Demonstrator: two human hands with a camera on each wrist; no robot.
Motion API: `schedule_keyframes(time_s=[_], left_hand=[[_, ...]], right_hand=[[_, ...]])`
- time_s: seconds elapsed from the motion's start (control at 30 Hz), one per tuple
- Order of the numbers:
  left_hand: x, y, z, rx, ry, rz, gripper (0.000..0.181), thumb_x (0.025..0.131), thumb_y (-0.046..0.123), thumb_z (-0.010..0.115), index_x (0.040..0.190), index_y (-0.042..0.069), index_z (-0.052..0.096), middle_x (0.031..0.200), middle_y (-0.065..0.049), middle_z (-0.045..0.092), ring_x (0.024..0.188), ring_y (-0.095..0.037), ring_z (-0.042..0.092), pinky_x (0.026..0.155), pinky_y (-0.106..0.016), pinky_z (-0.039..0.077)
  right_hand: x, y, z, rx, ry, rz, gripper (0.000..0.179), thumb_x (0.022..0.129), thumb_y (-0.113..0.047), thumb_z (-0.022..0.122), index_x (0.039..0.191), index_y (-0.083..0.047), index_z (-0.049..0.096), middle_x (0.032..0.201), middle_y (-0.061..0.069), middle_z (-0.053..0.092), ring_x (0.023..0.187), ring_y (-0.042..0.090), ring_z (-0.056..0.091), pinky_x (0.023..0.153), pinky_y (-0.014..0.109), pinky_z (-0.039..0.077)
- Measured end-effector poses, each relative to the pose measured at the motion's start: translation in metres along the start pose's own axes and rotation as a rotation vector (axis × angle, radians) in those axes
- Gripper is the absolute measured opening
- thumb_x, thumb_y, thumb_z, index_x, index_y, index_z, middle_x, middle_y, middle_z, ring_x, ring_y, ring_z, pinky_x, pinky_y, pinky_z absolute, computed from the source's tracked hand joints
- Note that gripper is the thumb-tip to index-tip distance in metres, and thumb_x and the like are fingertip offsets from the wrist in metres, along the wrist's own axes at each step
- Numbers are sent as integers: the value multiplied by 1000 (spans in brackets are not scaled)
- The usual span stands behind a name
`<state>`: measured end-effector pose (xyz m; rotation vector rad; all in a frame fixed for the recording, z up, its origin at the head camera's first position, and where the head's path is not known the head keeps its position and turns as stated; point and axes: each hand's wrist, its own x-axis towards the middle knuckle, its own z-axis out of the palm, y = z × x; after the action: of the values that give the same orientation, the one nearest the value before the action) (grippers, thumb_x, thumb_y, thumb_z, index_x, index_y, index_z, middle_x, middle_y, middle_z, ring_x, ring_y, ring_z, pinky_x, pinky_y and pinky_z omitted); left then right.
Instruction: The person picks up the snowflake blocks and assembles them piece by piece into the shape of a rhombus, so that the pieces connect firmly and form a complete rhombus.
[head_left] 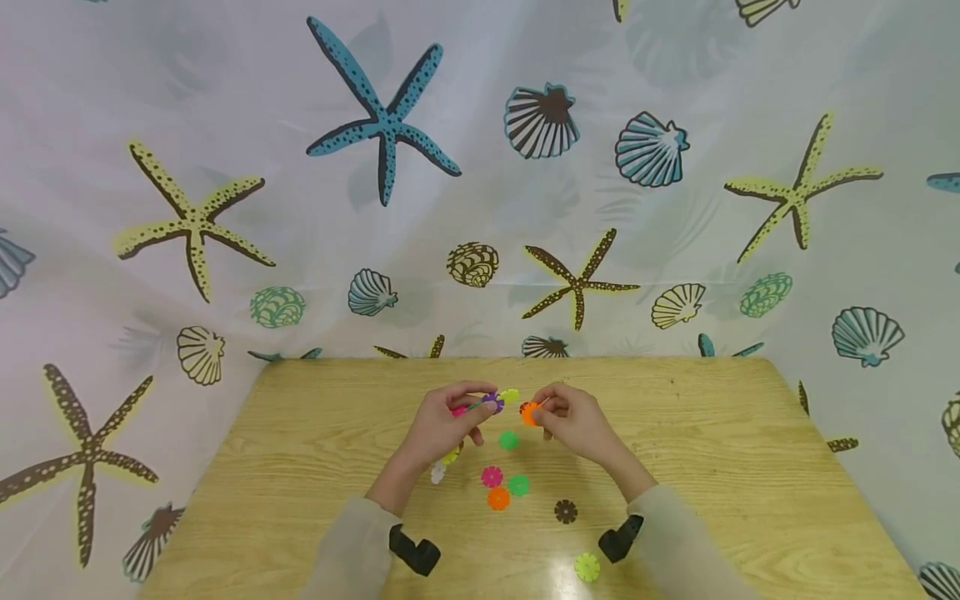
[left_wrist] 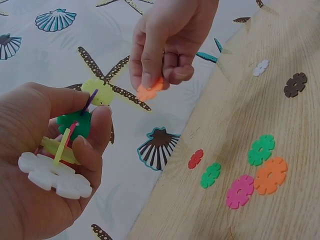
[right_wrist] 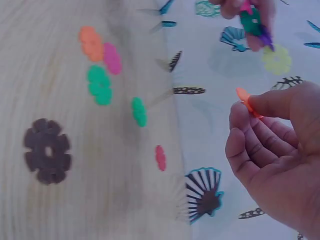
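Note:
My left hand (head_left: pixel 441 423) grips a chain of notched, flower-shaped plastic discs slotted into one another. In the left wrist view it runs from a white disc (left_wrist: pixel 56 179) near the palm, through yellow and pinkish-red pieces, to a green disc (left_wrist: pixel 70 120), a purple disc (left_wrist: pixel 89 101) and a pale yellow disc (left_wrist: pixel 99 92) at the far end. Between thumb and fingertips, my right hand (head_left: pixel 581 423) pinches an orange disc (head_left: pixel 528 413). A small gap separates this orange disc from the chain's yellow end. Fingers cover part of the chain.
Loose discs lie on the wooden table (head_left: pixel 300 500) below the hands: green (head_left: pixel 508 440), pink (head_left: pixel 492 477), another green (head_left: pixel 518 485), orange (head_left: pixel 498 498), dark brown (head_left: pixel 566 511) and yellow-green (head_left: pixel 587 567). Behind the table hangs a shell-and-starfish-patterned cloth (head_left: pixel 465 208).

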<state>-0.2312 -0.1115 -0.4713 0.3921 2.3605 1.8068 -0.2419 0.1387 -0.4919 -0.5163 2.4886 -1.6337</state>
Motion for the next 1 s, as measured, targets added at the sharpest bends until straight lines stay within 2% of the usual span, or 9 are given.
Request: schedule_keyframes(time_s=[0.07, 0.17, 0.47, 0.77, 1.0], left_hand=[[0, 0, 0, 0, -1, 1, 35, 103, 24, 71, 135, 10, 69, 110, -15, 79, 57, -14, 67, 45, -21, 44], [0, 1, -1, 0, -5, 3, 34, 103, 24, 71, 134, 11, 70, 111, -15, 79, 57, -15, 67, 45, -22, 44], [0, 0, 0, -5, -11, 15, 33, 102, 23, 72, 133, 12, 70, 111, -16, 79, 58, -15, 68, 45, -22, 44], [0, -1, 1, 4, -20, 17, 34, 102, 23, 72, 134, 12, 70, 111, -16, 79, 59, -14, 68, 46, -22, 44], [0, 2, 3, 1, -23, 18, 34, 102, 21, 72, 134, 11, 69, 112, -17, 79, 58, -14, 67, 45, -21, 44]], right_hand=[[0, -6, -5, 17, 25, -13, 21, 103, -11, 67, 119, 2, 67, 86, 10, 71, 65, 16, 65, 61, 30, 55], [0, -13, -10, 44, 49, -35, 23, 103, -11, 67, 121, 3, 67, 86, 10, 71, 65, 12, 65, 63, 27, 56], [1, -23, -12, 58, 71, -43, 23, 104, -11, 67, 123, 0, 70, 86, 7, 72, 66, 13, 66, 61, 25, 55], [0, -27, -14, 62, 61, -56, 25, 104, -11, 67, 124, 3, 69, 89, 12, 72, 66, 12, 65, 65, 25, 57], [0, -26, -14, 61, 60, -62, 24, 104, -11, 67, 124, 2, 69, 88, 11, 72, 66, 13, 65, 62, 25, 55]])
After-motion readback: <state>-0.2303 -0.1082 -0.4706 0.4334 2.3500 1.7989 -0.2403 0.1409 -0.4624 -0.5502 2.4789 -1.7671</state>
